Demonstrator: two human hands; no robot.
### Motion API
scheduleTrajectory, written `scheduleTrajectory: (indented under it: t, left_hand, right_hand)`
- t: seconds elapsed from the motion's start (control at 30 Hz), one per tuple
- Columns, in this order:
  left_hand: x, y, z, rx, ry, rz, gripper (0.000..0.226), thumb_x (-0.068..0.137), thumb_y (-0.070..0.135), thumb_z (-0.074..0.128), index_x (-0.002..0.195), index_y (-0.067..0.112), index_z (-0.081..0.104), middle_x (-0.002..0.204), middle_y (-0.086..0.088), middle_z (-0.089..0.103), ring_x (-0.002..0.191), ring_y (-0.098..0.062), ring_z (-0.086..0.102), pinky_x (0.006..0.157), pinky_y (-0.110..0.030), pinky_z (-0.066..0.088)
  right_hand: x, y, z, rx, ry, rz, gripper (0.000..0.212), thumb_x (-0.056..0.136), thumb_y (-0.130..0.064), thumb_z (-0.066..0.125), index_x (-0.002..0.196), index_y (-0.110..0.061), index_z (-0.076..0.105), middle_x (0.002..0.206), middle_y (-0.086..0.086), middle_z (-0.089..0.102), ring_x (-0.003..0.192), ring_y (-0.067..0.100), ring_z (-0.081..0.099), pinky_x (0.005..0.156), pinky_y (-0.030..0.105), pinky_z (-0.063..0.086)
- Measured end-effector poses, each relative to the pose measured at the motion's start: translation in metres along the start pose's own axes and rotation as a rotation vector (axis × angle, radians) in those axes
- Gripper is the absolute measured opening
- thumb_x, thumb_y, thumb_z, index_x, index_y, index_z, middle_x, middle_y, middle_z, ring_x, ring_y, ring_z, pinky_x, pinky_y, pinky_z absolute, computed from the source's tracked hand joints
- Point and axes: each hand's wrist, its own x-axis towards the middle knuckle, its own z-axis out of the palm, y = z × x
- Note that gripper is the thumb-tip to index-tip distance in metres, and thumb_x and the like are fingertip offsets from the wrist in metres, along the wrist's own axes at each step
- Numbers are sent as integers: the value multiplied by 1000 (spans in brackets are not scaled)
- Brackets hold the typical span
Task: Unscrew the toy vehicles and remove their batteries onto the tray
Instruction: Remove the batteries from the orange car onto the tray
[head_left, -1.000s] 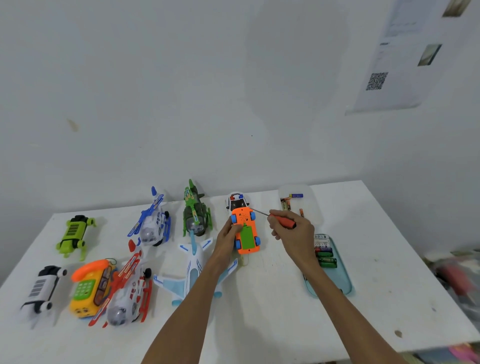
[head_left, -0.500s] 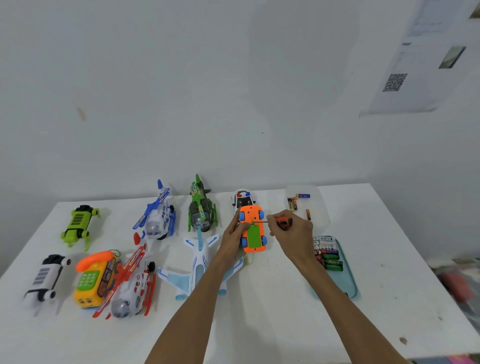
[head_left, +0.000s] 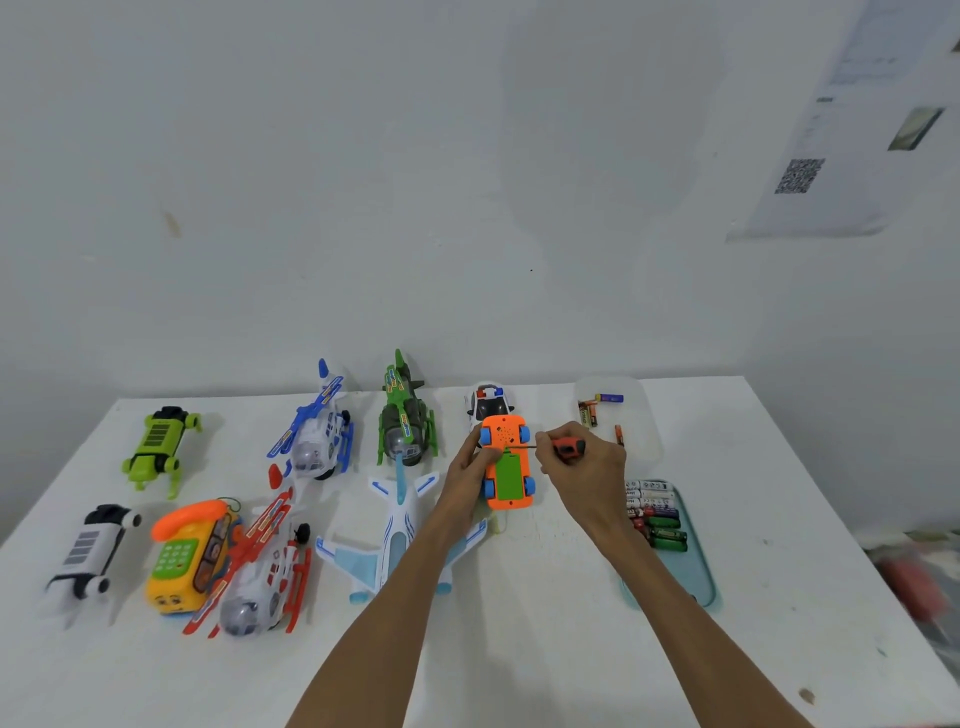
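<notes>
Two hands meet at the car (head_left: 503, 434), which lies wheels-up on the table (head_left: 519, 649) just right of the frame's centre, its orange underside and green cover (head_left: 506, 475) facing up. At the car's left side the left hand (head_left: 465, 480) grips it, fingers curled against the body. On the other side the right hand (head_left: 589, 475) pinches the screwdriver (head_left: 567, 447), whose thin shaft points left with its tip at the underside just above the cover. Right of that hand, the teal tray (head_left: 693, 577) holds a row of batteries (head_left: 657, 514) at its upper end. A police car (head_left: 491, 402) stands just above the car. Further right, a clear lid (head_left: 644, 415) carries a few cells (head_left: 589, 413). A plane (head_left: 400, 525) and a phone (head_left: 189, 551) lie to the left.
</notes>
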Motion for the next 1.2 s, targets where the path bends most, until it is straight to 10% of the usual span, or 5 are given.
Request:
scheduleTrajectory:
  t: [0.23,0.4,0.7,0.97,1.2]
  left_hand:
    - [-1,2,0,6,-13,-14,44,103,15,57,146,24,52,132,-20,66,109,-35,70,86,-53,60]
    - [-2,4,3,31,-29,-39,45,101,23,60,146,20,53,124,-19,69,97,-30,72,77,-47,62]
    - [-2,9,8,91,-42,-32,46,95,42,70,137,29,59,126,-13,71,111,-42,70,95,-64,55]
    - [-6,24,6,139,-42,16,40,99,19,65,136,31,57,115,-5,76,100,-26,76,79,-40,62]
    - [-10,21,45,334,-141,29,42,105,26,55,139,47,47,135,-1,65,112,-20,71,95,-41,59]
  right_hand:
    - [6,3,1,16,19,102,18,90,-19,71,74,-13,65,59,4,65,56,26,66,59,44,56]
    - [18,-7,-4,-31,-6,140,19,89,-19,72,78,-9,61,65,4,69,61,16,68,67,1,40]
    - [39,-16,0,56,-65,164,23,90,-38,72,90,-29,50,81,3,74,75,17,74,71,45,62]
    - [44,-23,-13,12,-272,170,19,94,-15,66,100,-16,48,95,12,70,79,17,74,74,27,60]
    - [41,-7,-39,56,-221,147,22,97,-31,64,102,-16,49,83,1,76,77,17,76,79,51,61]
